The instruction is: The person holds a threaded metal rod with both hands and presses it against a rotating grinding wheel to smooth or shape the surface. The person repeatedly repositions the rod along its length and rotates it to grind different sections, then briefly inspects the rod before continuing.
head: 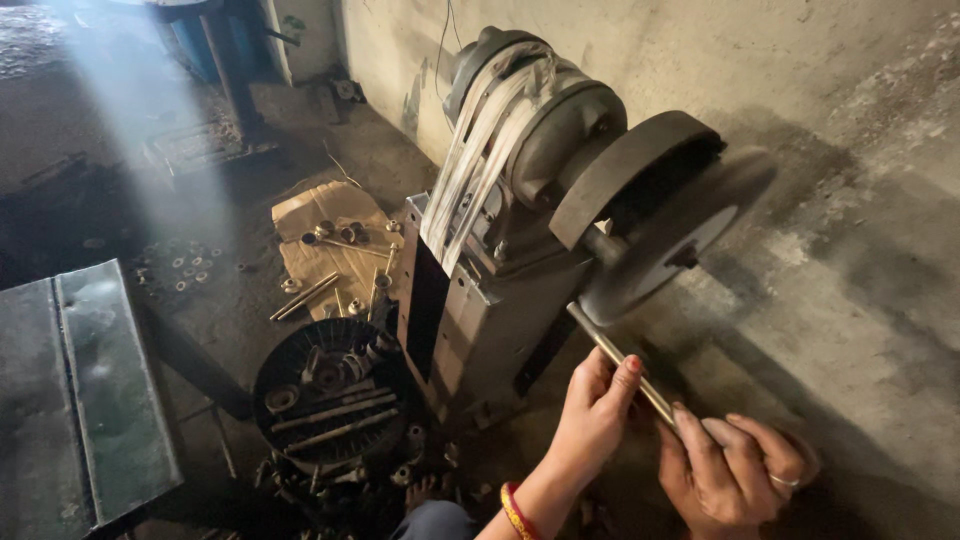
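A thin metal rod (pixel 612 347) slants up from my hands to the lower edge of a spinning grey grinding wheel (pixel 672 240), its tip touching the wheel. My left hand (pixel 596 405), with a red and gold bangle at the wrist, pinches the rod near its middle. My right hand (pixel 722 468), wearing a ring, grips the rod's lower end. The wheel sits on a belt-driven grinder (pixel 500 190) with a curved dark guard over it.
A round black basket (pixel 270 375) of metal rods and sockets stands left of the grinder base. Loose rods and small parts lie on a cardboard sheet (pixel 335 225) behind it. A dark metal box (pixel 75 390) sits at the left. A concrete wall runs behind the grinder.
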The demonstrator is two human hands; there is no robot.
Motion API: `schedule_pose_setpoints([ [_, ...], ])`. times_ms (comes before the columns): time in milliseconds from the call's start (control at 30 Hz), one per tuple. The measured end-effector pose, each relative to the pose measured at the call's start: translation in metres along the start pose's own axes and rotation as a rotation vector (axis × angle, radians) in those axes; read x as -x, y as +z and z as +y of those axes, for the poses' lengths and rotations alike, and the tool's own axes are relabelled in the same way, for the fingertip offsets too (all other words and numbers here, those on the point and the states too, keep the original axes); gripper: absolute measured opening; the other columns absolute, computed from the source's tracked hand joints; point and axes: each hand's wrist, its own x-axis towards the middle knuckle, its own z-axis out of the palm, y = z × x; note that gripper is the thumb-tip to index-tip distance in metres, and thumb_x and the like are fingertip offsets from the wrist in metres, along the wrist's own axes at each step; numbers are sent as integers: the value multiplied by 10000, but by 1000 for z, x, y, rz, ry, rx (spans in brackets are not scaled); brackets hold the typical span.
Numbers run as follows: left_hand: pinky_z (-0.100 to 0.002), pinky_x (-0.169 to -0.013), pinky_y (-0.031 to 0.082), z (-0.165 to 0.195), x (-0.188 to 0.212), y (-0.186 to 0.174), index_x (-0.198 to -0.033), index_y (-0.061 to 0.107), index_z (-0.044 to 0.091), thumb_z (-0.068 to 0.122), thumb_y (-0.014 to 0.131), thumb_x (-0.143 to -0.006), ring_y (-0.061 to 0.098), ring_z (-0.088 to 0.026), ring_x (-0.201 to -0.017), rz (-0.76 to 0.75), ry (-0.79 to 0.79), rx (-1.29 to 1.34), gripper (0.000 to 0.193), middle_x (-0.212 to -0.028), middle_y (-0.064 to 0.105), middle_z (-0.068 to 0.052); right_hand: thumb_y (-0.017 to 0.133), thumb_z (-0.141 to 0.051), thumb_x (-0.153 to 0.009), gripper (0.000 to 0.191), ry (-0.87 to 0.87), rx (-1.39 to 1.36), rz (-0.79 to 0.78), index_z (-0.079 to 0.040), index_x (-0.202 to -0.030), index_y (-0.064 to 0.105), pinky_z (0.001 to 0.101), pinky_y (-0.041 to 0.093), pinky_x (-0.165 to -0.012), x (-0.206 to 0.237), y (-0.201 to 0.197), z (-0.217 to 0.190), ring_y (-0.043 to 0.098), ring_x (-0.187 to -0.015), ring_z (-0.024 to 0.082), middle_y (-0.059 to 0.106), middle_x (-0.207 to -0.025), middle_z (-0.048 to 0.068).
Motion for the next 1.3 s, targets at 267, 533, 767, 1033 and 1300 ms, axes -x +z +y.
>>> schedule_pose_setpoints([
  [267, -230, -675, 426, -15, -3, -5, -1028, 552, 51, 286, 575, -1096, 487, -40, -769, -7, 36, -44, 245, -858, 552, 49, 850, -299, -832, 205, 168, -100, -64, -108, -860, 779, 388, 419, -917, -11, -3, -6, 570, -936, 243, 589, -726, -16],
  [533, -223, -592, 418, -13, 0, -6, -1007, 539, 65, 309, 576, -1080, 490, -32, -669, 8, -31, -88, 257, -779, 538, 55, 885, -287, -789, 244, 75, -170, -46, -70, -794, 773, 369, 423, -815, -15, -4, 3, 545, -848, 231, 544, -665, 17],
  [767, -211, -604, 402, -18, 1, -2, -1053, 543, 56, 267, 588, -1092, 478, -23, -687, -36, -18, 31, 219, -802, 539, 58, 888, -249, -811, 219, 141, -167, -77, -57, -843, 789, 309, 435, -795, -5, -8, 6, 555, -845, 228, 575, -671, 21],
  [1033, -213, -594, 396, -1, 6, 2, -1050, 550, 40, 240, 590, -1097, 474, -31, -679, -21, 78, -89, 210, -768, 541, 42, 883, -275, -804, 230, 104, -11, -110, -103, -945, 823, 422, 396, -892, -2, -13, -1, 569, -811, 217, 583, -652, -20],
  [1300, -227, -630, 438, -5, -4, 2, -1032, 543, 44, 252, 579, -1095, 520, -45, -710, 7, 75, -44, 220, -807, 568, 40, 876, -281, -888, 124, 118, 78, -104, -207, -961, 809, 465, 352, -1023, 0, -10, -6, 589, -990, 226, 619, -799, -63],
])
